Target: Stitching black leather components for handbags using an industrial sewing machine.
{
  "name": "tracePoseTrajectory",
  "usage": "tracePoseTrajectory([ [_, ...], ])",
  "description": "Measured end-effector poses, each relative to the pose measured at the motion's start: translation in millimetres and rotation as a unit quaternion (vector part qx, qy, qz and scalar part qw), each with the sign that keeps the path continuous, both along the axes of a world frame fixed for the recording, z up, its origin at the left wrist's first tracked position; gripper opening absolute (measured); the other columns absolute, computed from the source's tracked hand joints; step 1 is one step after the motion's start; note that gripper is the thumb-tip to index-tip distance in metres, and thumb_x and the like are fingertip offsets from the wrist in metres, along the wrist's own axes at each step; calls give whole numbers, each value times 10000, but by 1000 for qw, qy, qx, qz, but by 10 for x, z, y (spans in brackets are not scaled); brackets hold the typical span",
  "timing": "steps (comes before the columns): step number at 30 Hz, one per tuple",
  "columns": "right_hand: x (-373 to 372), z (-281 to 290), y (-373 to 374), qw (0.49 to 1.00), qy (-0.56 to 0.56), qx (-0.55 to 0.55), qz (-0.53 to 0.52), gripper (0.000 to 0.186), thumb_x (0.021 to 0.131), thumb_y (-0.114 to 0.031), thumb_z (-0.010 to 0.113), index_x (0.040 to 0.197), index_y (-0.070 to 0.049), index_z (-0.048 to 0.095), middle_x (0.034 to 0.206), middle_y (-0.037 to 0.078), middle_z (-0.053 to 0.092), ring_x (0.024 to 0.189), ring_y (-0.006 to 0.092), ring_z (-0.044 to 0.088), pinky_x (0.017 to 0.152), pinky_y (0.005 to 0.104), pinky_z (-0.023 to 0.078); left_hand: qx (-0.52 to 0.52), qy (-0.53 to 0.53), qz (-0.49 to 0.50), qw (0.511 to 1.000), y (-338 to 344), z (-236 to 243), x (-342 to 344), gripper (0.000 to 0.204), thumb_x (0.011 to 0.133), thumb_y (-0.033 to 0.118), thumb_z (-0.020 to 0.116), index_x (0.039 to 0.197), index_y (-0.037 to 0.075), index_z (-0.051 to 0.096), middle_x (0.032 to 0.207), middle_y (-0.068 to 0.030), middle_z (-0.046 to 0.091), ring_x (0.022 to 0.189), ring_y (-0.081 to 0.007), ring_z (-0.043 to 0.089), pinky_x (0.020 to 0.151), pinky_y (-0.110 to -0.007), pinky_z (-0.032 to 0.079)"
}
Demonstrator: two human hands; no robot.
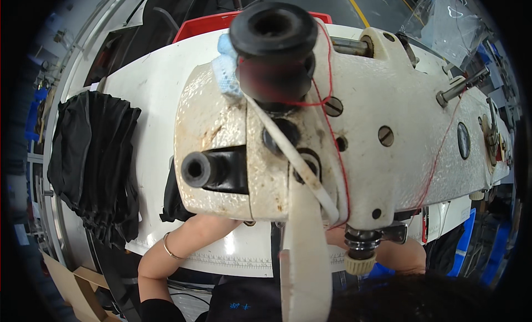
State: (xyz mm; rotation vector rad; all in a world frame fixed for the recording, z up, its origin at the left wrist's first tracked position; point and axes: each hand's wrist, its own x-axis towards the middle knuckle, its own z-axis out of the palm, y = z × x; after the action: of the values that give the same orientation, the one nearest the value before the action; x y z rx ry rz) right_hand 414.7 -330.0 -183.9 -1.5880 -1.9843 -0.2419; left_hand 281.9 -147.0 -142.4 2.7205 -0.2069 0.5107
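White-painted sewing machine (363, 161) fills the mid-view, seen from above, on a white table (155, 95) w/ a ruled strip (221, 262) along its near edge. L forearm (194, 239), w/ thin bracelet (167, 248), runs in under the machine's L end; R forearm (402, 256) shows on the other side, behind the cream knob (360, 264). L hand & R hand both mostly hidden by the machine, so can't tell if fingers are apart, together or clamped on anything. Small bit of black cloth (177, 200) pokes out at the machine's L edge, nr L forearm; the rest is hidden. Big black fabric pile (94, 161) sits far L, well apart. Red thread (342, 172) runs down the machine; lt-blue rag (226, 72) tucked by the black post (272, 31).
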Motion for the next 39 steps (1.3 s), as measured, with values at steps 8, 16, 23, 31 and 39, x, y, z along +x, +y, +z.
tracePoseTrajectory([
  [8, -11, 35, -20, 1000, 2, 18, -20, 141, 538, -171, 596, 562, -33, 604, 670, 110, 519, 706, 255, 539, 384, 353, 436, -157, -3, 7, 988, -81, 26, 86, 426, 540, 46, 676, 963, 18, 631, 917, -185, 629, 846, -372, 598, 733, -428, 480],
  [16, -45, -46, 18, 998, 41, 22, -51, 137, 560, -170, 604, 555, -34, 601, 671, 114, 519, 706, 272, 533, 414, 354, 450, 156, 36, 77, 984, -154, 264, -144, 383, 561, 54, 661, 938, 1, 629, 823, -184, 622, 759, -368, 599, 681, -427, 481],
  [23, -8, 22, -15, 999, -20, 35, -14, 132, 556, -174, 618, 544, -45, 592, 669, 111, 504, 720, 273, 532, 422, 361, 449, 162, -14, 28, 986, -111, 168, -118, 361, 573, 49, 651, 930, 3, 630, 799, -176, 618, 740, -357, 599, 660, -424, 481],
  [31, -28, -5, 16, 998, 51, -10, -32, 128, 560, -174, 617, 550, -48, 591, 679, 113, 506, 722, 273, 535, 428, 361, 458, 175, -22, 35, 984, -80, -389, -182, 388, 529, 24, 672, 916, 21, 642, 747, -147, 615, 694, -335, 607, 637, -416, 485],
  [39, -9, 27, 7, 999, -6, 29, -36, 142, 577, -175, 608, 556, -36, 589, 682, 121, 519, 733, 277, 541, 440, 359, 469, 135, -24, 27, 990, -64, -430, -178, 339, 565, 4, 643, 903, 12, 642, 672, -134, 598, 626, -327, 599, 591, -407, 480],
])
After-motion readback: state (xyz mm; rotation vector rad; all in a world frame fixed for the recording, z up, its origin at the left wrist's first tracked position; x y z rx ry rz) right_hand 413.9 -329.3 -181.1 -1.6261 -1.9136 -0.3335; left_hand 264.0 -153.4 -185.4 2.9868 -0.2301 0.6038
